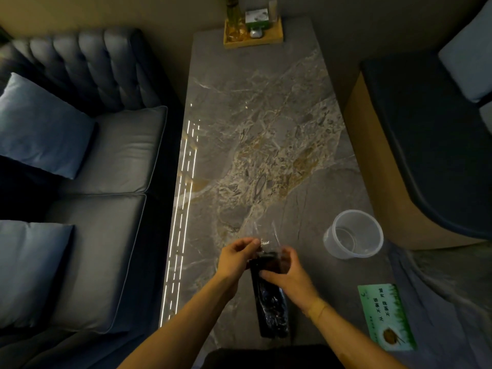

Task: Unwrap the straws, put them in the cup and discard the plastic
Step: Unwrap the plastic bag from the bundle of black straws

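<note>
A pack of black straws (271,304) in clear plastic wrap lies lengthwise on the near part of the marble table (266,145). My left hand (235,259) pinches the clear wrap (266,235) at the pack's far end, where the loose plastic sticks up. My right hand (287,272) grips the same end of the pack from the right side. A clear plastic cup (352,234) stands upright to the right of my hands, with nothing in it.
A green printed card (386,316) lies at the table's near right. A wooden tray (253,30) with a bottle and small items sits at the far end. A blue sofa with cushions (80,169) runs along the left, a dark seat (426,145) on the right.
</note>
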